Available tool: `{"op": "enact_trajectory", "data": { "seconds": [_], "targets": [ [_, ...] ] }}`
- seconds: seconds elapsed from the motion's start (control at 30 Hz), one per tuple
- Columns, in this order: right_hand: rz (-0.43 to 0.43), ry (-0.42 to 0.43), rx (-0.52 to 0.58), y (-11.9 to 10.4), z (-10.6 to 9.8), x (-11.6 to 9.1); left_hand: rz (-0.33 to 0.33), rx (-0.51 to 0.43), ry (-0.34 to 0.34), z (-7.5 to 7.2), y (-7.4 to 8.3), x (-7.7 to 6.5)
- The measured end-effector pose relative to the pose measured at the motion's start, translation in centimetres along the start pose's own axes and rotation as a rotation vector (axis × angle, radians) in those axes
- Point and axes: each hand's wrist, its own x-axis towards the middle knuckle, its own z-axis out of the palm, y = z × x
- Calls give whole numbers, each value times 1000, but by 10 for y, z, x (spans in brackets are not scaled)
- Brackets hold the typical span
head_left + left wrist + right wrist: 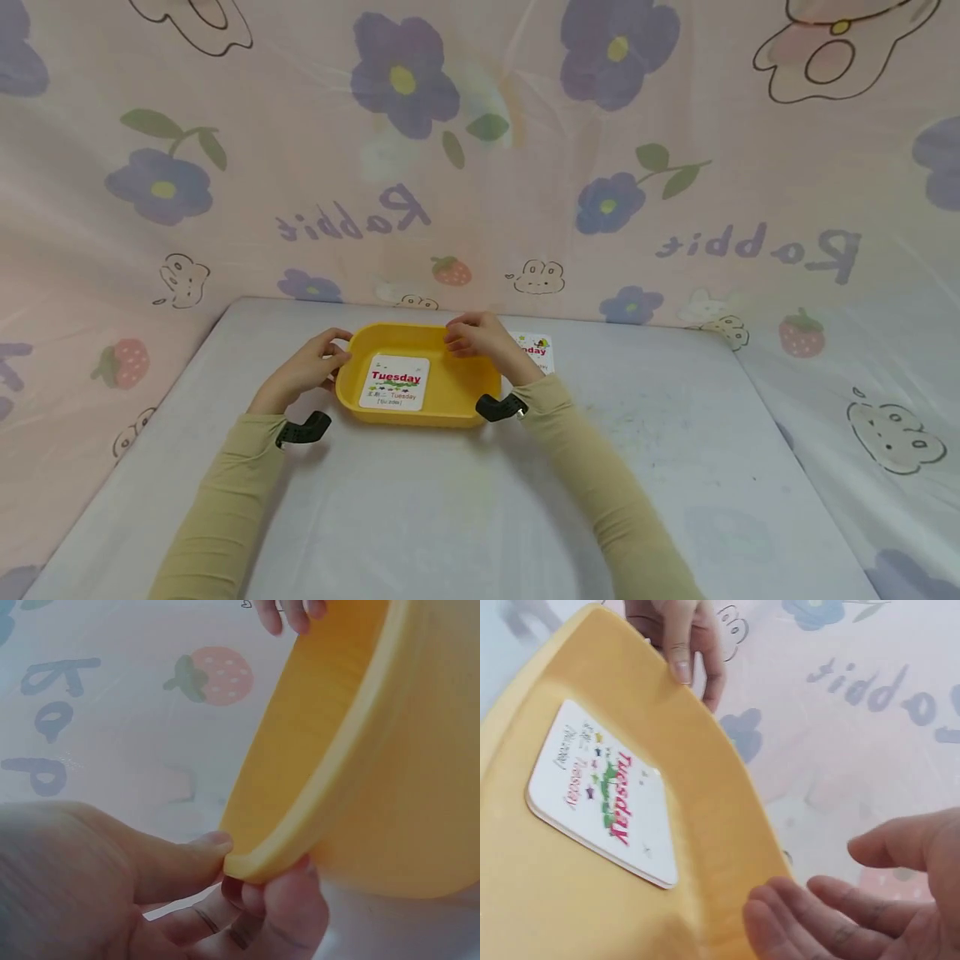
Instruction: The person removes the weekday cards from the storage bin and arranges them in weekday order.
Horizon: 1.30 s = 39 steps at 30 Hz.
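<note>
A yellow plastic tray is at the middle of the table, a white card printed "Tuesday" lying inside it toward the left. My left hand pinches the tray's left rim, thumb on top and fingers curled beneath, as the left wrist view shows. Over the tray's far right part is my right hand, its fingers loosely bent and the thumb apart from them. Nothing is held in it; whether its fingertips touch the rim I cannot tell. Another card, ending in "day", lies right of the tray, partly hidden by my right hand and wrist.
The white-covered table extends around the tray. Behind it hangs a patterned curtain with flowers and rabbits, meeting the table's far edge. Black wrist-worn pieces stick out from both sleeves, close to the tray's near side.
</note>
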Motion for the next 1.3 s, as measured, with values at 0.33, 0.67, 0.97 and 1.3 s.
{"op": "enact_trajectory", "data": {
  "seconds": [0.33, 0.67, 0.97, 1.3],
  "targets": [
    [64, -64, -53, 10, 7, 7, 3, 2, -1, 2, 2, 4],
    [143, -89, -57, 14, 18, 13, 0, 13, 3, 1, 4, 3],
    [181, -130, -2, 15, 28, 14, -20, 17, 7, 2, 1, 2],
    [212, -162, 38, 19, 33, 19, -17, 20, 3, -1, 0, 0]
  ]
}}
